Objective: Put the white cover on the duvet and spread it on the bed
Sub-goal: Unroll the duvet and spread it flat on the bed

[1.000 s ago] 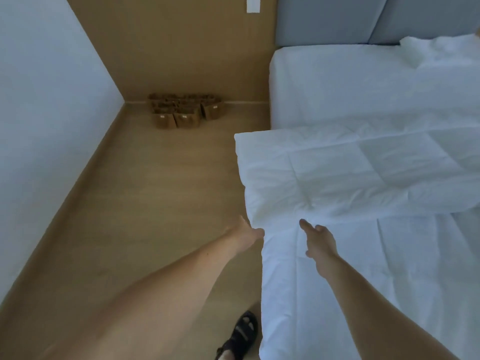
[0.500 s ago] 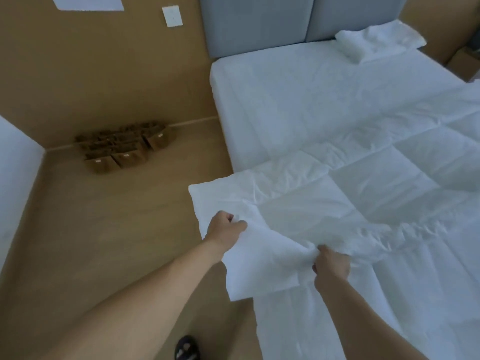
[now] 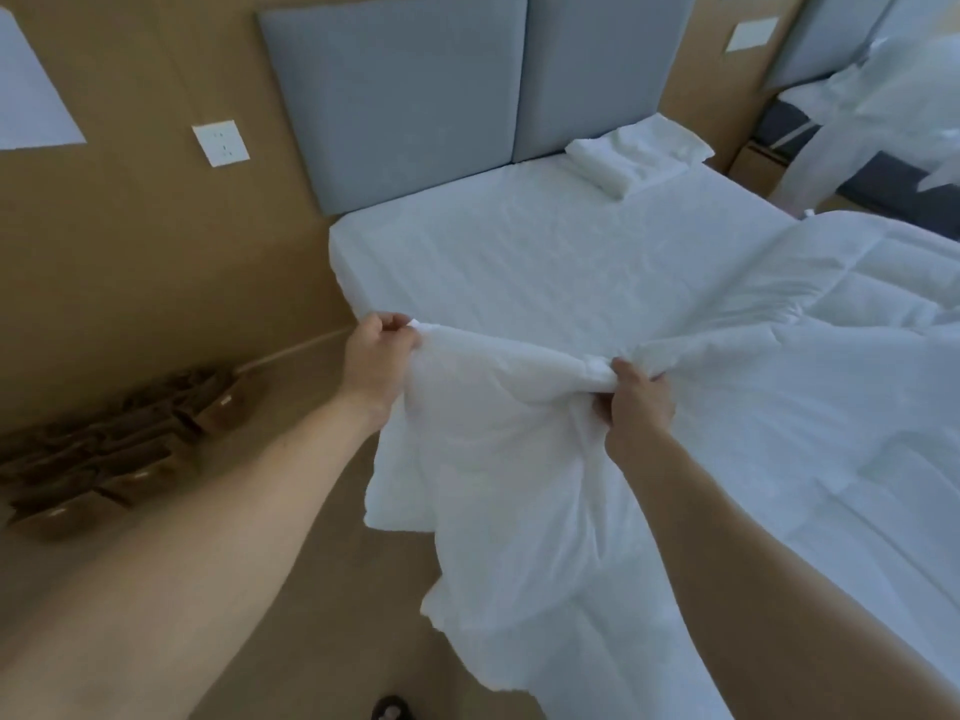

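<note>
In the middle of the frame both hands hold up one edge of the white duvet (image 3: 498, 459). The left hand (image 3: 376, 356) pinches a corner of it between thumb and curled fingers, and the right hand (image 3: 636, 402) is curled round a bunched fold further along the same edge. Between and below the hands the duvet hangs in a loose sag over the near left side of the bed (image 3: 519, 262), while the rest of it lies heaped across the right of the frame. I cannot tell the cover apart from the duvet. A folded white pillow (image 3: 634, 153) rests at the head of the bed, against the grey headboard (image 3: 415, 90) at upper centre. On the tan wall at upper left sits a white socket (image 3: 221, 142). Brown baskets (image 3: 104, 449) stand on the floor at left.
</note>
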`<state>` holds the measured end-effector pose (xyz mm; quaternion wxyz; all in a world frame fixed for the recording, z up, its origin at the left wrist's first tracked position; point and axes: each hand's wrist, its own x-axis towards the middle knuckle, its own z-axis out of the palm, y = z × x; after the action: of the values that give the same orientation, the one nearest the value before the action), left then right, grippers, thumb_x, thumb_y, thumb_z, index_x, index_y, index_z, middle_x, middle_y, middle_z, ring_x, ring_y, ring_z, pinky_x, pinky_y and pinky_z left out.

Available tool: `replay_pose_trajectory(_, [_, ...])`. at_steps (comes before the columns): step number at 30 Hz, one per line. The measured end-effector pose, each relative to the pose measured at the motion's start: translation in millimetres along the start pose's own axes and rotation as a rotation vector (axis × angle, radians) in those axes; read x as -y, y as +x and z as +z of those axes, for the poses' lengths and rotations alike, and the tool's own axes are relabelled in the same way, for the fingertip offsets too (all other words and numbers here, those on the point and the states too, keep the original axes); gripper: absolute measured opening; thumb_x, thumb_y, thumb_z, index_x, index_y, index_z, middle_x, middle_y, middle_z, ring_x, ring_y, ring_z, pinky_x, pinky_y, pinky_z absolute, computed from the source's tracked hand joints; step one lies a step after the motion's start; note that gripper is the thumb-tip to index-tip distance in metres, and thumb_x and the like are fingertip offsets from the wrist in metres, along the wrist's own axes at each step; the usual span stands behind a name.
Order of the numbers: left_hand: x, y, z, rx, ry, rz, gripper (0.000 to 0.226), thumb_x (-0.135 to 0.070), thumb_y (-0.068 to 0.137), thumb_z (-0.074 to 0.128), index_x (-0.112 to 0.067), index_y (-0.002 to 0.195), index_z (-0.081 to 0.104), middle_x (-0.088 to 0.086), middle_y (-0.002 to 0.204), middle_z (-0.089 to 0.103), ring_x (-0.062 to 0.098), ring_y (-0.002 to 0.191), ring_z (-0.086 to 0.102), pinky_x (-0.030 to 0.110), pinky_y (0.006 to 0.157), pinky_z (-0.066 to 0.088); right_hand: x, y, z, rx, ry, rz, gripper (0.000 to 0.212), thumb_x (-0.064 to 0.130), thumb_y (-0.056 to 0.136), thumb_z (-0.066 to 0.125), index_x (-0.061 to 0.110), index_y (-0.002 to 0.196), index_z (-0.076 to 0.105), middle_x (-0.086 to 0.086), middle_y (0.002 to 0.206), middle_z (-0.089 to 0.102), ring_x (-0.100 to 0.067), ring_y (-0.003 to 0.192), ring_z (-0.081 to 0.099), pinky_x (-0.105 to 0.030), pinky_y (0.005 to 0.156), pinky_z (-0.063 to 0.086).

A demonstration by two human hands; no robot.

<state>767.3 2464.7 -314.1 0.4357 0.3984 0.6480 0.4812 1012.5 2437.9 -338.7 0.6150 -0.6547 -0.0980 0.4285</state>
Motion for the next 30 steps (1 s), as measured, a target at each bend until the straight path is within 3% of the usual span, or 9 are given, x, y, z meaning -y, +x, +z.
replay_pose_trajectory(5, [55.8,67.2,-8.1,0.271,0.323,-0.482,0.024,-0.020,0.089,0.055,-0.007,0.069,0.057,0.007,0.051,0.055,0.018,0.032,0.050,0.020,0.049,0.040,-28.2,36.1,-13.5,-0.098,-0.433,-0.048,0.014,0.013,0.081,0.057,0.013,0.093,0.063,-0.009,0.082,0.065,-0.027,0.069,0.065,-0.038,0.061,0.058])
replay_pose_trajectory(11, [145.6,88.5,24.0,0.368,0.446,-0.656,0.028,-0.024,0.091,0.057,-0.009,0.068,0.059,0.004,0.049,0.059,0.018,0.041,0.051,0.020,0.048,0.037,-112.9,70.5,-85.1,0.088,-1.182,0.422,0.017,0.016,0.075,0.065,0.007,0.090,0.063,-0.011,0.079,0.067,-0.029,0.066,0.069,-0.033,0.057,0.058])
replay_pose_trajectory(13, [167.9,92.6,38.6,0.477,0.497,-0.734,0.032,-0.038,0.083,0.064,-0.006,0.080,0.067,0.012,0.070,0.072,0.026,0.063,0.068,0.029,0.065,0.053,-122.8,80.8,-98.4,-0.052,-1.153,0.462,0.032,0.028,0.067,0.070,0.003,0.086,0.067,-0.013,0.080,0.066,-0.030,0.078,0.066,-0.031,0.064,0.053])
replay_pose_trajectory(15, [187.8,95.9,53.1,0.567,0.571,-0.808,0.038,-0.046,0.081,0.068,-0.009,0.089,0.069,0.013,0.085,0.074,0.031,0.081,0.070,0.033,0.070,0.052,-126.3,97.0,-103.1,-0.318,-1.081,0.433,0.069,0.047,0.063,0.071,-0.002,0.111,0.064,-0.020,0.105,0.065,-0.035,0.101,0.062,-0.039,0.088,0.052])
replay_pose_trajectory(17, [208.6,100.4,67.2,0.689,0.677,-0.833,0.036,-0.039,0.088,0.068,-0.007,0.104,0.066,0.010,0.098,0.071,0.028,0.091,0.068,0.031,0.068,0.051,-120.4,111.9,-99.3,-0.562,-0.907,0.362,0.101,0.054,0.068,0.079,-0.006,0.139,0.038,-0.026,0.135,0.047,-0.041,0.124,0.048,-0.048,0.104,0.042])
replay_pose_trajectory(19, [220.3,106.7,81.1,0.933,0.882,-0.789,0.052,-0.037,0.092,0.064,-0.009,0.135,0.055,0.006,0.127,0.063,0.024,0.117,0.061,0.032,0.087,0.050,-103.4,126.7,-91.8,-0.668,-0.664,0.286,0.115,0.056,0.067,0.083,-0.001,0.147,0.023,-0.025,0.146,0.037,-0.043,0.131,0.043,-0.050,0.106,0.039])
replay_pose_trajectory(21, [228.1,109.0,92.6,1.167,1.023,-0.719,0.077,-0.043,0.092,0.064,-0.015,0.155,0.029,0.002,0.153,0.041,0.022,0.138,0.043,0.032,0.107,0.040,-94.4,140.8,-90.8,-0.673,-0.532,0.260,0.113,0.052,0.067,0.086,0.003,0.148,0.023,-0.021,0.148,0.038,-0.041,0.129,0.047,-0.048,0.105,0.040])
replay_pose_trajectory(25, [228.3,89.1,105.6,1.399,1.130,-0.717,0.106,-0.038,0.088,0.070,-0.020,0.158,-0.007,0.006,0.165,0.012,0.024,0.149,0.024,0.031,0.116,0.030,-100.1,140.3,-101.3,-0.645,-0.545,0.242,0.081,0.029,0.074,0.081,0.005,0.137,0.037,-0.018,0.134,0.053,-0.038,0.117,0.056,-0.042,0.098,0.044])
replay_pose_trajectory(30, [249.3,74.4,108.4,1.404,1.079,-0.652,0.102,-0.055,0.079,0.070,-0.029,0.158,0.010,0.000,0.162,0.026,0.022,0.144,0.033,0.033,0.115,0.031,-106.5,128.9,-110.9,-0.670,-0.581,0.187,0.068,0.015,0.078,0.074,0.006,0.136,0.040,-0.019,0.125,0.057,-0.038,0.110,0.058,-0.039,0.092,0.045])
